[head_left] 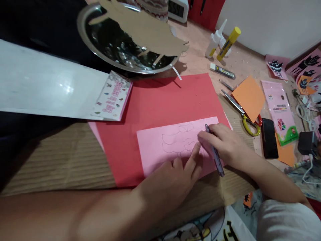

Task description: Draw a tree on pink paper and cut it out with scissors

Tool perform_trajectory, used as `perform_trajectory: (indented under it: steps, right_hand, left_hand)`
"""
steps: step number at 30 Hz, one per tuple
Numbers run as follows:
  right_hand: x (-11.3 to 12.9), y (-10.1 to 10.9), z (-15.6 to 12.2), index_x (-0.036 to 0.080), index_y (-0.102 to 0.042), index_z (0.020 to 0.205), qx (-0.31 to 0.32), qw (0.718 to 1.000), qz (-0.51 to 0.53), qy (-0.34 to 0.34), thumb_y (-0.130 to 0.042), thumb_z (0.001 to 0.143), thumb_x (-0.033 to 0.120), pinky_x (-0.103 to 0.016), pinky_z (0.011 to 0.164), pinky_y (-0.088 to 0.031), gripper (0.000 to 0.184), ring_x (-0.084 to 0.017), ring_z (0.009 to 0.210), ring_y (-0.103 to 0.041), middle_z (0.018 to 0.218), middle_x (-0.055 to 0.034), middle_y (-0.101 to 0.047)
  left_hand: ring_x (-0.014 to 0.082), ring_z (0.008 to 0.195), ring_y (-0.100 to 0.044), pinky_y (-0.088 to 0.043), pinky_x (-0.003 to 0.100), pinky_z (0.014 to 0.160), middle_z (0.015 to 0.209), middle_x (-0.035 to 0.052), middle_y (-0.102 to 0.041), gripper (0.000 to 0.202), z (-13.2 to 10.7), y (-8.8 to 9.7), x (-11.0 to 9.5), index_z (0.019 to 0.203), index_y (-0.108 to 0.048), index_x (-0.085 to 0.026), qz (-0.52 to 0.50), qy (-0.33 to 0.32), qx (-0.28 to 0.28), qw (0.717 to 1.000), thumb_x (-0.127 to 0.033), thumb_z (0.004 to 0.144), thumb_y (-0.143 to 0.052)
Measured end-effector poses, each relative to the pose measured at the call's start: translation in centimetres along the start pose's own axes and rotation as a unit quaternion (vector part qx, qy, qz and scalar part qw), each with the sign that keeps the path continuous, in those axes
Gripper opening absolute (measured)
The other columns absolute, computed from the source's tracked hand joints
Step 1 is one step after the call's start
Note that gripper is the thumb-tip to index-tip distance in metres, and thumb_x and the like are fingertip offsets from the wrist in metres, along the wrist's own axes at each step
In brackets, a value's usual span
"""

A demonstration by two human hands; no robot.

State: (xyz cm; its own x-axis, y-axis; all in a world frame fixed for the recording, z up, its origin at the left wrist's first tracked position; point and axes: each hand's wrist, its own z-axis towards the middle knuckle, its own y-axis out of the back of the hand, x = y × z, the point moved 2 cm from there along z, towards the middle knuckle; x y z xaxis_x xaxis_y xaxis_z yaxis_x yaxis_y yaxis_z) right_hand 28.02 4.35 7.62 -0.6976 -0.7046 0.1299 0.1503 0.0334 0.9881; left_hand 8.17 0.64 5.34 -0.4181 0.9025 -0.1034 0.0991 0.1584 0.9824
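Note:
A pink paper strip [160,147] with curved pencil outlines lies on a red paper sheet [163,103]. My right hand [225,144] is closed round a purple mechanical pencil [215,157], its tip on the pink strip's upper right part. My left hand [175,177] presses on the strip's lower edge, index finger stretched out toward the drawn lines, the other fingers curled under.
A steel bowl [100,36] with a cardboard cut-out [147,28] across it stands at the back. Yellow-handled scissors [243,115], orange paper [248,97], a black phone [269,137], glue stick [229,42], glue bottle [213,42] and pink packets [279,107] lie right. A white strip [45,83] lies left.

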Motion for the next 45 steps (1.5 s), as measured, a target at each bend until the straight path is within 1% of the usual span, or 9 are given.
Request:
perform_trajectory:
  steps: [6,11,15,25,30,33,35,40,45]
  right_hand:
    - [0.0,0.2,-0.1,0.015,-0.069,0.114,0.000,1.000,0.002,0.007,-0.037,0.113,0.019,-0.033,0.073,-0.050,0.032,-0.024,0.086,-0.059,0.096,-0.0106,-0.067]
    - [-0.3,0.1,-0.3,0.016,-0.068,0.118,0.009,1.000,0.000,-0.013,-0.036,0.112,0.019,-0.035,0.075,-0.051,0.033,-0.025,0.089,-0.060,0.100,-0.0115,-0.067]
    - [-0.2,0.3,-0.4,0.014,-0.069,0.117,0.010,1.000,0.007,0.004,-0.037,0.112,0.019,-0.034,0.072,-0.050,0.032,-0.025,0.086,-0.059,0.097,-0.0111,-0.067]
    - [-0.8,-0.1,-0.7,0.019,-0.069,0.120,0.003,0.999,0.023,-0.033,-0.037,0.113,0.020,-0.035,0.077,-0.050,0.033,-0.024,0.089,-0.060,0.099,-0.0096,-0.067]
    - [-0.5,-0.5,-0.3,0.017,-0.069,0.120,0.003,0.999,0.042,-0.007,-0.039,0.113,0.023,-0.033,0.074,-0.050,0.031,-0.023,0.088,-0.060,0.099,-0.0095,-0.067]
    - [-0.7,-0.6,-0.4,0.018,-0.069,0.121,0.004,0.999,0.033,-0.033,-0.038,0.113,0.022,-0.035,0.075,-0.051,0.033,-0.024,0.089,-0.060,0.099,-0.0095,-0.067]
    - [-1.0,-0.2,-0.7,0.020,-0.069,0.122,-0.012,0.998,0.039,-0.050,-0.041,0.112,0.023,-0.035,0.075,-0.052,0.030,-0.023,0.088,-0.061,0.098,-0.0084,-0.067]
    - [-1.9,1.3,-1.2,0.026,-0.070,0.124,-0.129,0.986,0.068,-0.078,-0.064,0.105,0.023,-0.035,0.076,-0.056,0.020,-0.023,0.091,-0.068,0.103,-0.0070,-0.070]
    - [-1.4,0.1,-0.8,0.022,-0.070,0.119,-0.095,0.989,0.099,-0.058,-0.058,0.108,0.022,-0.032,0.073,-0.056,0.016,-0.020,0.086,-0.067,0.098,-0.0072,-0.070]
  left_hand:
    - [0.0217,0.066,-0.075,-0.055,0.032,0.049,0.155,0.0283,-0.058,0.045,-0.1,-0.3,-0.1,0.146,-0.066,-0.018,0.005,-0.003,-0.005,1.000,-0.015,0.101,-0.059]
    - [0.0214,0.067,-0.074,-0.056,0.032,0.051,0.157,0.0284,-0.056,0.048,-0.2,-0.4,-0.2,0.150,-0.063,-0.019,0.009,-0.001,-0.016,1.000,-0.015,0.102,-0.059]
    - [0.0217,0.067,-0.075,-0.055,0.032,0.050,0.155,0.0286,-0.058,0.047,-0.2,-0.2,-0.2,0.149,-0.063,-0.018,0.014,-0.002,-0.007,1.000,-0.015,0.102,-0.058]
    - [0.0198,0.071,-0.075,-0.056,0.031,0.054,0.160,0.0262,-0.055,0.046,-0.5,0.3,0.0,0.146,-0.066,-0.021,0.018,0.001,-0.011,1.000,-0.013,0.102,-0.058]
    - [0.0198,0.072,-0.077,-0.058,0.030,0.054,0.160,0.0241,-0.054,0.055,-0.4,0.7,0.0,0.154,-0.059,-0.021,0.037,0.008,-0.011,0.999,-0.008,0.101,-0.056]
    - [0.0204,0.073,-0.077,-0.058,0.031,0.054,0.163,0.0229,-0.052,0.057,-0.5,0.8,0.0,0.156,-0.057,-0.022,0.046,0.014,-0.018,0.999,-0.008,0.101,-0.055]
    - [0.0201,0.071,-0.076,-0.056,0.031,0.053,0.161,0.0236,-0.053,0.056,-0.6,0.8,0.0,0.155,-0.058,-0.022,0.054,0.010,-0.018,0.998,-0.009,0.101,-0.055]
    - [0.0217,0.070,-0.075,-0.055,0.032,0.052,0.161,0.0272,-0.052,0.054,-0.4,-0.1,-0.1,0.155,-0.058,-0.020,0.038,-0.001,-0.018,0.999,-0.013,0.101,-0.057]
    - [0.0222,0.067,-0.075,-0.054,0.031,0.050,0.160,0.0282,-0.052,0.053,-0.3,-0.4,-0.1,0.156,-0.057,-0.019,0.045,-0.008,-0.026,0.999,-0.016,0.103,-0.054]
